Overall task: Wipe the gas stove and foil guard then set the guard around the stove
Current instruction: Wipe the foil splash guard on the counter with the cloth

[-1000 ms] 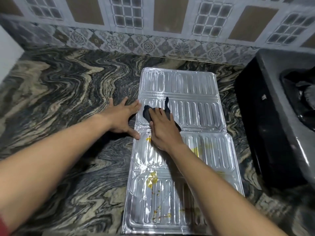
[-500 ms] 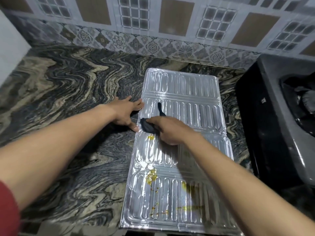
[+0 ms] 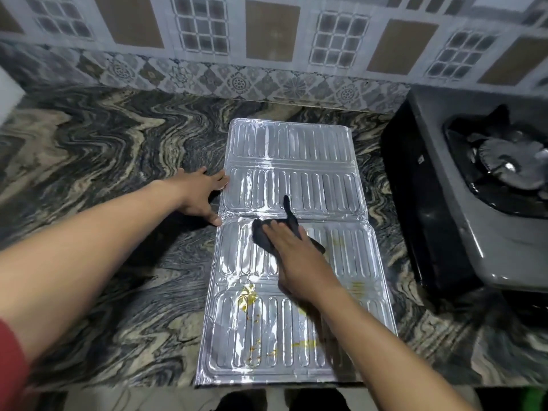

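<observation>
The surface is a swirly black-and-beige marble tabletop (image 3: 103, 179), with a patterned tiled wall (image 3: 272, 34) running along the 12 o'clock side. A bit of red sleeve (image 3: 12, 360) shows way over at 8 o'clock.

The person's left hand (image 3: 198, 194) lies flat and spread on the marble at the guard's 9 o'clock side, with its fingertips right up against the guard's edge and nothing gripped.

The foil guard (image 3: 296, 149) lies unfolded flat in the middle of the tabletop, running from 12 to 6 o'clock, and its near end reaches the tabletop's front edge. Yellow stains (image 3: 247, 295) are splattered over the panels toward 6 o'clock.

The right hand (image 3: 296, 256) is palm down about mid-guard, its fingers laid fairly straight over a dark cloth (image 3: 262, 232) and pressing it onto the foil. A tail of the cloth pokes out toward 12 o'clock.

The gas stove (image 3: 444, 203) sits at 3 o'clock, just beside the guard but not touching it, and the black burner (image 3: 504, 164) is a bit blurry.
</observation>
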Available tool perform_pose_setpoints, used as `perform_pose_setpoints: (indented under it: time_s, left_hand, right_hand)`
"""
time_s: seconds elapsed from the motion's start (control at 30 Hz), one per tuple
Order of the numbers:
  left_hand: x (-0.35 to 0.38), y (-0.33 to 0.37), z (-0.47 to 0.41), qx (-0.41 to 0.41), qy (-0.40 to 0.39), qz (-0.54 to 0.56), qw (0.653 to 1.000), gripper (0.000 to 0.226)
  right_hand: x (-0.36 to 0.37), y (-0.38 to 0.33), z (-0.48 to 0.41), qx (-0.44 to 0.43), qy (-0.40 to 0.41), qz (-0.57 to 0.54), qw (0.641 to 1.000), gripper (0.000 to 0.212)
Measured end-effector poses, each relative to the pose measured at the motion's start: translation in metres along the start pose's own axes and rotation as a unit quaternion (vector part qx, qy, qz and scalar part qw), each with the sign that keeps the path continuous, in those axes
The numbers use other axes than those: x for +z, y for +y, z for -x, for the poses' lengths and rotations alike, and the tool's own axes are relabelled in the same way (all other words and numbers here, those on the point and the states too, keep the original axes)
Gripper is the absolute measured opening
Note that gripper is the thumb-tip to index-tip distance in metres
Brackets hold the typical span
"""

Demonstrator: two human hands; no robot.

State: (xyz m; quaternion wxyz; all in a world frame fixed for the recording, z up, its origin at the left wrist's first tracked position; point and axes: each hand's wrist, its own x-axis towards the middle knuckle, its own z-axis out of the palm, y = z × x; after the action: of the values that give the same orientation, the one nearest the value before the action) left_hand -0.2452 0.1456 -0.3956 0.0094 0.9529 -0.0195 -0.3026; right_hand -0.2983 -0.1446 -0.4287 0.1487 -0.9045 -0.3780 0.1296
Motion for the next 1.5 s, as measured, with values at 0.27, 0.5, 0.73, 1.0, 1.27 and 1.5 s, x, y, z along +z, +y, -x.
perform_pose_setpoints:
  time_s: [0.27, 0.5, 0.73, 1.0, 1.27, 1.5]
  left_hand:
    - [-0.006, 0.016, 0.007, -0.035, -0.006, -0.018, 0.999, 0.121]
    - [0.003, 0.038, 0.023, -0.016, 0.048, -0.004, 0.999, 0.1]
    - [0.047, 0.044, 0.052, 0.032, 0.025, -0.005, 0.999, 0.102]
    - [0.049, 0.038, 0.049, 0.063, 0.054, 0.04, 0.996, 0.11]
    - [0.054, 0.017, 0.05, 0.081, 0.041, -0.011, 0.996, 0.106]
    - [0.039, -0.002, 0.037, 0.105, 0.052, 0.019, 0.993, 0.084]
  right_hand:
    - [-0.011, 0.033, 0.016, 0.066, 0.05, -0.012, 0.996, 0.085]
    - [-0.014, 0.049, 0.023, 0.065, 0.052, -0.013, 0.996, 0.078]
    - [-0.018, 0.052, 0.026, 0.087, 0.057, -0.032, 0.994, 0.062]
    - [-0.006, 0.056, 0.064, 0.306, 0.102, -0.039, 0.946, 0.057]
    - [0.025, -0.041, 0.022, 0.243, 0.118, 0.022, 0.963, 0.087]
    - [0.041, -0.094, -0.038, 0.202, 0.076, -0.009, 0.976, 0.084]
